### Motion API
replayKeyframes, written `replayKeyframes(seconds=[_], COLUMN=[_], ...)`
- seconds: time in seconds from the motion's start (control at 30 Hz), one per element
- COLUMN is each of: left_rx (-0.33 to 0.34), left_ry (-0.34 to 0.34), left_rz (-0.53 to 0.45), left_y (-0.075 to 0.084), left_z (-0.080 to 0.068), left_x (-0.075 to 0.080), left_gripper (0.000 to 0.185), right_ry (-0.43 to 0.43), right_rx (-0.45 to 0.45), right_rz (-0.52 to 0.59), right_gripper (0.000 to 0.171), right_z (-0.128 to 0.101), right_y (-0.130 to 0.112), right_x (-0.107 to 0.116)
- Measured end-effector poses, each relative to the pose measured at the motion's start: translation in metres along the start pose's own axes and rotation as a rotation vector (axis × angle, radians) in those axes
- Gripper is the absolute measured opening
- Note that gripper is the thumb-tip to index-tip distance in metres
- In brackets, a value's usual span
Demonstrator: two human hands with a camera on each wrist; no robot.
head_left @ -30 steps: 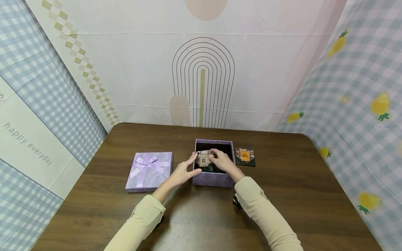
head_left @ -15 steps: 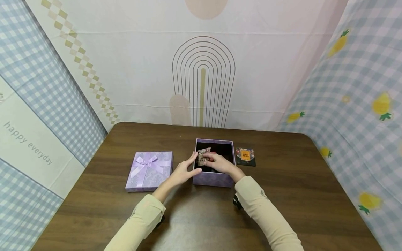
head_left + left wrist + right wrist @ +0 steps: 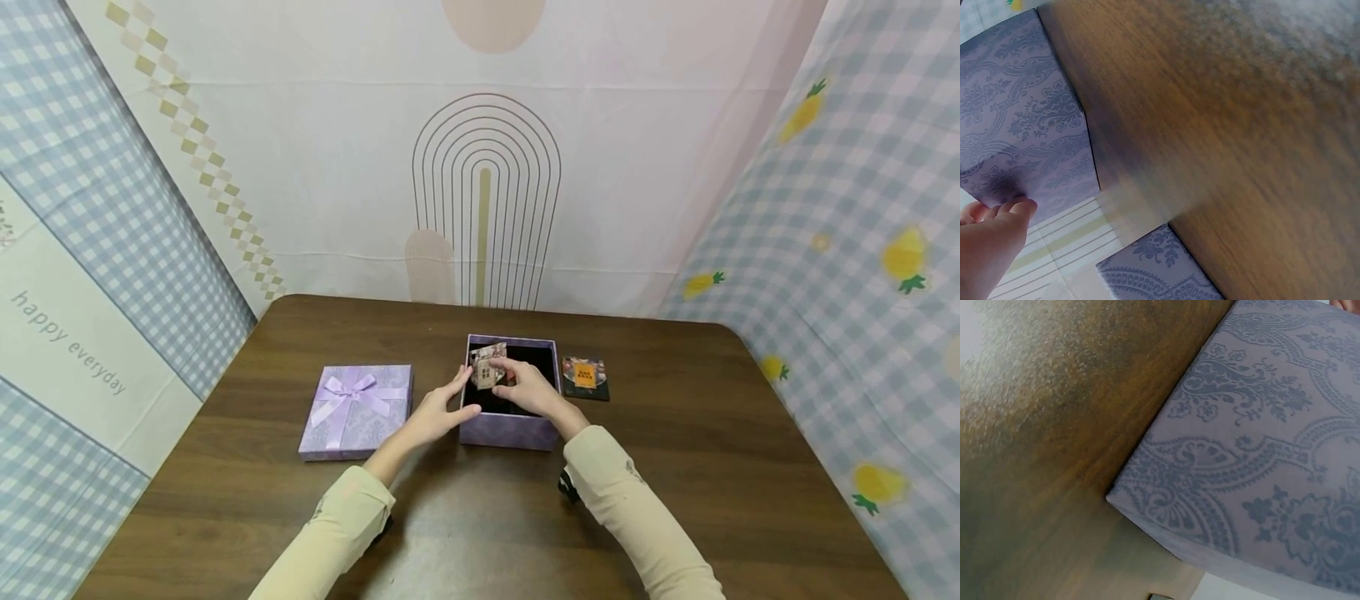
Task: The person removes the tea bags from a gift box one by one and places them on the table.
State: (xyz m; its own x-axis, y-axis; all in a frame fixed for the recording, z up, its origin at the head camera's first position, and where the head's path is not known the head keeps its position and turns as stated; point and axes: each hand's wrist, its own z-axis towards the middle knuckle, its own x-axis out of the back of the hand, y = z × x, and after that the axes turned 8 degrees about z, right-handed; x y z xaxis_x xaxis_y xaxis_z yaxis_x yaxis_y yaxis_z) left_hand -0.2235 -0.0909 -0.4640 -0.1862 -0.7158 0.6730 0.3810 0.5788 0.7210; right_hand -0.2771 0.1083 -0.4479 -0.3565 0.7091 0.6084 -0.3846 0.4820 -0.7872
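The right hand (image 3: 528, 388) pinches a small packet (image 3: 488, 367) and holds it tilted just above the box (image 3: 508, 428), over the left part of its dark opening. The left hand (image 3: 435, 412) is released, its straight fingers resting against the box's left wall (image 3: 1029, 131), so the packet lies directly beside its fingertips. The lid (image 3: 356, 409) sits to the left on the worktop (image 3: 675, 467); a card (image 3: 585, 376) lies right of the box.

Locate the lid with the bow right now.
In the head view the lid with the bow lies flat on the table, left of the open purple box, just beyond the left hand.
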Motion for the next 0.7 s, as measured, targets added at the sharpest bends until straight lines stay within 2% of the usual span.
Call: replayKeyframes(seconds=[0.17,0.33,0.57,0.7], left_rx=[-0.002,-0.005,-0.005,-0.011], left_ry=[0.000,0.012,0.018,0.018], left_rz=[-0.008,-0.008,-0.010,-0.015], left_y=[0.000,0.001,0.001,0.002], left_z=[0.000,0.000,-0.001,-0.001], left_x=[0.000,0.000,-0.001,0.000], left_gripper=[0.066,0.066,0.066,0.065], right_ry=[0.036,0.077,0.175,0.241], right_rx=[-0.023,-0.026,0.047,0.054], right_rz=[-0.015,0.072,0.240,0.278], right_gripper=[0.048,0.049,0.048,0.047], right_z=[-0.008,-0.016,-0.023,-0.028], right_y=[-0.008,-0.008,0.003,0.008], right_x=[0.008,0.019,0.036,0.045])
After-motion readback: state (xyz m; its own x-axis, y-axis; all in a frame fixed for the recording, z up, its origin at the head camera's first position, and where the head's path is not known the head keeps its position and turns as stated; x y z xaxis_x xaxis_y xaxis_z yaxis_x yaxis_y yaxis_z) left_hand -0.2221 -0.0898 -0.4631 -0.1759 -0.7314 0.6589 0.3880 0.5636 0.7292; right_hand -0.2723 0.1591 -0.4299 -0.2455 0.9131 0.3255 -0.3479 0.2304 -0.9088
